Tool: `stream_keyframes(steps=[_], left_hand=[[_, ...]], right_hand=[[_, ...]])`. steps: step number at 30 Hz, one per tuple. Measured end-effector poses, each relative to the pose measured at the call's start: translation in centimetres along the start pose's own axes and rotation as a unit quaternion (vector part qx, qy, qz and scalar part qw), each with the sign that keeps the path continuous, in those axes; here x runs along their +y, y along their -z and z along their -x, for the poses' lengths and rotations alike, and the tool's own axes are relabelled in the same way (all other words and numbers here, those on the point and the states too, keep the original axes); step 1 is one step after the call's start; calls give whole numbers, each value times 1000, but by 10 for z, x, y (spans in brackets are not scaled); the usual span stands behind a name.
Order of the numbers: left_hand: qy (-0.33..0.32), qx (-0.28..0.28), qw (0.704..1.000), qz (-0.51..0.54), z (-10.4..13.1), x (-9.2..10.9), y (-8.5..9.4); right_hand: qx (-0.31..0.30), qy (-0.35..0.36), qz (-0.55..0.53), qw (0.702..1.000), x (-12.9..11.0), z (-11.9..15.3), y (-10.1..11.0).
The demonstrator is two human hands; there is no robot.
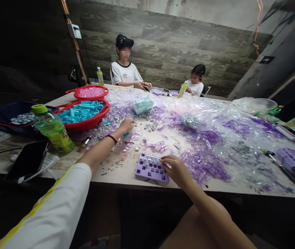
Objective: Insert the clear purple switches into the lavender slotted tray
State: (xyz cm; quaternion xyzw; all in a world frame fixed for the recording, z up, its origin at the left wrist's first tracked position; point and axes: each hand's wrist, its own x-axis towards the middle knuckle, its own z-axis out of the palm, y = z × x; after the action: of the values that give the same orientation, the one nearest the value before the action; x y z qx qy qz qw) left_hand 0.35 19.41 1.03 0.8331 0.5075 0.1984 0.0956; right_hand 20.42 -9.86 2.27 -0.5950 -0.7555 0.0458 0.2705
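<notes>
A purple block with square openings (150, 174) lies near the table's front edge, with small pale pieces (151, 159) seated in its upper rows. At the block's upper right corner is my right hand (172, 166), its fingertips bent together at the pieces; anything between them is too small to make out. My left hand (126, 126) reaches farther out over the table, beside a loose heap of small silvery pieces (150, 126). Its fingers are curled together, and what they hold, if anything, is hidden. Clear purple pieces (160, 146) are scattered between the heap and the block.
Red baskets hold turquoise pieces (81, 111) and pink pieces (90, 91) at the left. A green-capped bottle (56, 131) stands beside a phone (28, 159). Plastic bags (209, 110) cover the right side. Two people (125, 72) sit across the table.
</notes>
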Motion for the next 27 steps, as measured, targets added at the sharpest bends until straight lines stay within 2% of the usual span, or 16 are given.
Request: stream_keyframes(steps=[9, 14, 16, 18, 20, 21, 24, 27], left_hand=[[16, -9, 1000, 14, -12, 24, -11], [-42, 10, 997, 62, 0, 42, 1], [-86, 7, 992, 90, 18, 53, 8], [-152, -9, 979, 134, 46, 65, 13], [-265, -28, 938, 220, 81, 76, 17], [-296, -40, 923, 242, 99, 82, 18], [-355, -83, 895, 258, 142, 92, 17], [-377, -100, 891, 232, 163, 93, 12]], right_hand=[[-19, -40, -50, 998, 0, -8, 4], [-23, -33, -63, 997, 5, -6, 7], [-25, -25, -70, 997, 8, -7, 7], [-30, -17, -73, 997, 9, -8, 8], [-37, -16, -74, 996, 10, -9, 9], [-37, -18, -74, 996, 11, -9, 9], [-30, -21, -74, 997, 11, -8, 10], [-17, -22, -70, 997, 10, -7, 11]])
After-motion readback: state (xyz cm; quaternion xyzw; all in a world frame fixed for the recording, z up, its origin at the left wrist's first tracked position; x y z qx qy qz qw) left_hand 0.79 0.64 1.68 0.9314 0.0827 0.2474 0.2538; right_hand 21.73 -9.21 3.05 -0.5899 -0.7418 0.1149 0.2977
